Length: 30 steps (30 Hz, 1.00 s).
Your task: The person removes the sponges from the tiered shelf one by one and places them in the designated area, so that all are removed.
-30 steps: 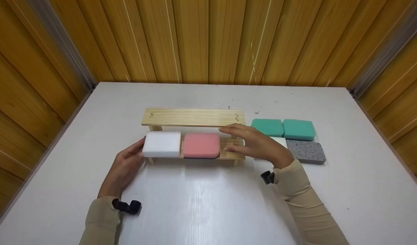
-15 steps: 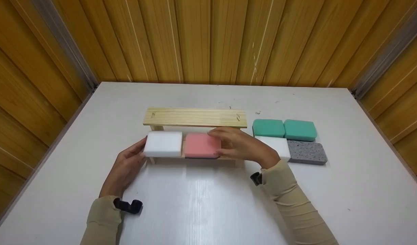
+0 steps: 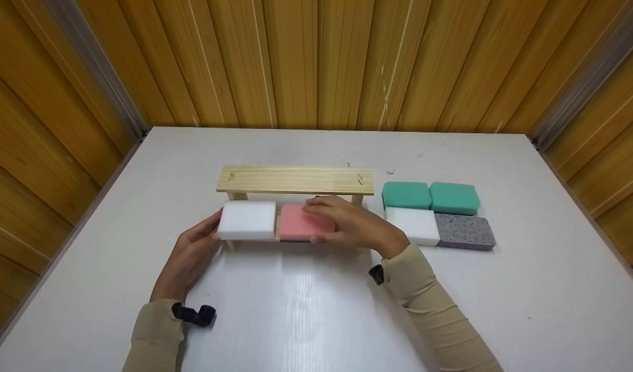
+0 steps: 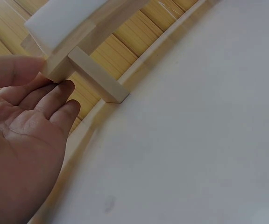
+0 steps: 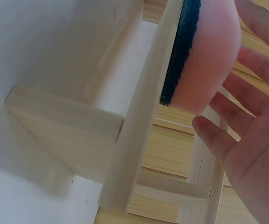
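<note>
A small two-step wooden stand [image 3: 296, 180] stands on the table. Its lower step bears a white sponge [image 3: 247, 220] at the left and a pink sponge [image 3: 299, 221] beside it, dark scouring side down. My left hand [image 3: 190, 256] holds the left end of the lower step: in the left wrist view the thumb lies at the board's end, by the white sponge, with the other fingers under and behind. My right hand [image 3: 360, 227] grips the pink sponge from its right, thumb at the front edge and fingers over the top and back. Its palm hides the step's right end.
Right of the stand lie two green sponges [image 3: 407, 195], a second white sponge [image 3: 413, 226] and a speckled grey sponge [image 3: 466, 231], packed together. Yellow wood-pattern panels [image 3: 316, 62] rise behind and beside the white table [image 3: 296, 310].
My right hand has moved left from the stand's right end onto the pink sponge and taken hold of it. The left hand and the white sponge on the stand have stayed in place.
</note>
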{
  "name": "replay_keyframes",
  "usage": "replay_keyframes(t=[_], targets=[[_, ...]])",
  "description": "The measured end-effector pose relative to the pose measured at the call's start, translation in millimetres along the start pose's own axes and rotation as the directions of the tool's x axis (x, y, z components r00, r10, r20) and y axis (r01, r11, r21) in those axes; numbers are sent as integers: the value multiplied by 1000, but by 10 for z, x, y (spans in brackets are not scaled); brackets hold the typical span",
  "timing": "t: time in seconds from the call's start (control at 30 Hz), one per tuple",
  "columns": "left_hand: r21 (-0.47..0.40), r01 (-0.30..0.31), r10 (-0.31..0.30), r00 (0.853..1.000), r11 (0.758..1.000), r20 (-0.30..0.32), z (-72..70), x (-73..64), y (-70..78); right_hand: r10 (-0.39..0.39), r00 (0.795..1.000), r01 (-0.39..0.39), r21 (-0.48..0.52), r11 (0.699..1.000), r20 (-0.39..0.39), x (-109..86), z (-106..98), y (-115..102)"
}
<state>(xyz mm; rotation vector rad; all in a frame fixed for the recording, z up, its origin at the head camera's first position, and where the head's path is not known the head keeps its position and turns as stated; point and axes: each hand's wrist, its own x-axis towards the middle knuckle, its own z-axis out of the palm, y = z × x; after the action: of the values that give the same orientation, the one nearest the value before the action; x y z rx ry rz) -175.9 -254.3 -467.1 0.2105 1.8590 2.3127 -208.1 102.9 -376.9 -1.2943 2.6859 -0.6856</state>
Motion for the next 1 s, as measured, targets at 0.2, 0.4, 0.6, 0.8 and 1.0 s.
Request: replay_keyframes(t=[0.2,0.4,0.6,0.8,1.0], targets=[[2,-2,2,1000,1000,-3,9,8,0,1,1000,-1,-24,1000,-9,4,34,-24],[-8,-10,10,1000,1000,-10,20,31,1,0,1000,-2,-68,998,-29,-4,63,-25],[-12,-2,2,1000,1000,-15,22,18,9,0,999,-5,-106,994,-46,1,84,-19],[-20,0,0,1000,1000,-11,13,7,10,-40,996,28,-141,990,-81,12,96,-21],[-17,8,-8,1000,1000,-16,0,4,-3,-85,990,65,-169,984,-111,21,112,-12]])
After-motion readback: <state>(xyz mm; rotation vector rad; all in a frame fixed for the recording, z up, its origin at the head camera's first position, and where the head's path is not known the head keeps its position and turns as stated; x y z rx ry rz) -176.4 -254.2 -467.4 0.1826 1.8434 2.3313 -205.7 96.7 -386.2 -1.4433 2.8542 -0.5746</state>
